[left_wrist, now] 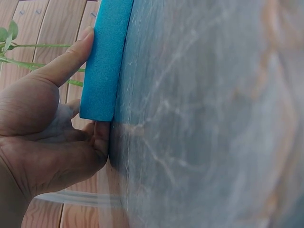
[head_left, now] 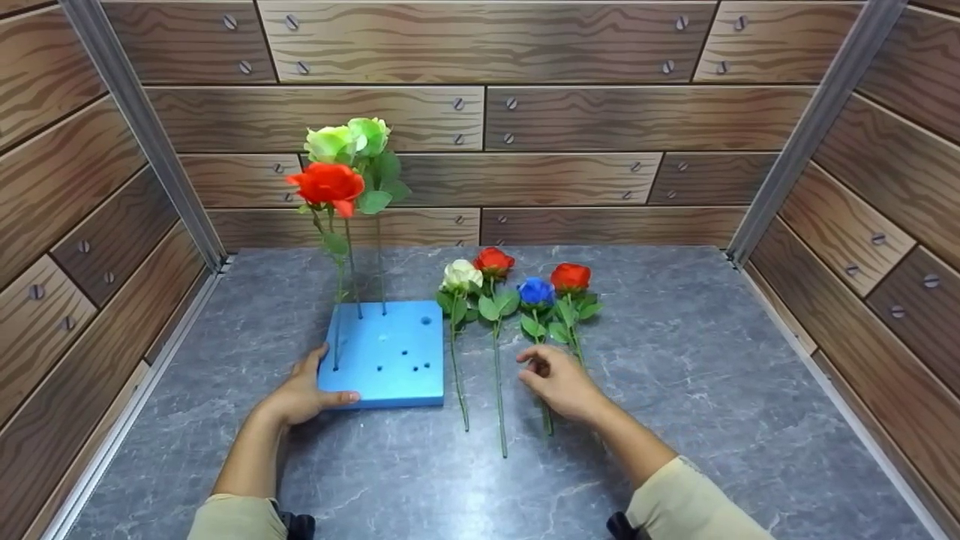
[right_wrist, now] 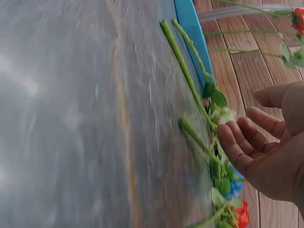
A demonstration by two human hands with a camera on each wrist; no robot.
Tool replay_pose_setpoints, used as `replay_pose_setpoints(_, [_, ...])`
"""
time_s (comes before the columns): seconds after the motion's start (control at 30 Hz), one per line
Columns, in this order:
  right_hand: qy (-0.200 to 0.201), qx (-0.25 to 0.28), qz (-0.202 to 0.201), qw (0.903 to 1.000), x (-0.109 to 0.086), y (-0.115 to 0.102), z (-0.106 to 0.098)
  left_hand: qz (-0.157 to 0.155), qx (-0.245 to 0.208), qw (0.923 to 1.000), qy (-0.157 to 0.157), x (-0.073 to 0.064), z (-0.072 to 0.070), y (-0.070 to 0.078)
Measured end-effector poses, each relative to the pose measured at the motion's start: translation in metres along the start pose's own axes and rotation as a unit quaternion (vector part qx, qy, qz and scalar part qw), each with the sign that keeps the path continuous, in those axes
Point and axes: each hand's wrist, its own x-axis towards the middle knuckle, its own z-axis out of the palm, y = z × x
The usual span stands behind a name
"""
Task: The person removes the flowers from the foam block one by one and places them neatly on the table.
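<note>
Left hand (head_left: 300, 391) is gripping the block (head_left: 367, 346) at 7 o'clock; right hand (head_left: 564, 384), pinching nothing, is hovering at 3, seemingly selecting a rose (head_left: 536, 291) to pinch next.

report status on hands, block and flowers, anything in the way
Left hand grips blue block. Right hand empty, near blue rose. Three flowers upright in block, four lying. White rose, one red rose between right hand and block.

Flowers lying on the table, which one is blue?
The third from the left, the blue flower, between two red flowers; the leftmost is a whitish flower.
</note>
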Motion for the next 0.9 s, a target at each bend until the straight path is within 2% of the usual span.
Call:
replay_pose_setpoints(0.47, [-0.038,0.056,-0.038,0.9970,0.027,-0.038,0.048,0.001,-0.003,1.0000,0.005,0.001,0.000,0.000])
replay_pose_setpoints(0.67, [-0.056,0.092,-0.050,0.9929,0.037,-0.051,0.071,0.002,-0.001,1.0000,0.009,0.002,0.001,-0.002])
replay_pose_setpoints(0.9, [-0.059,0.129,-0.063,0.9879,0.048,-0.062,0.101,0.005,-0.002,0.9999,0.013,0.001,0.001,-0.001])
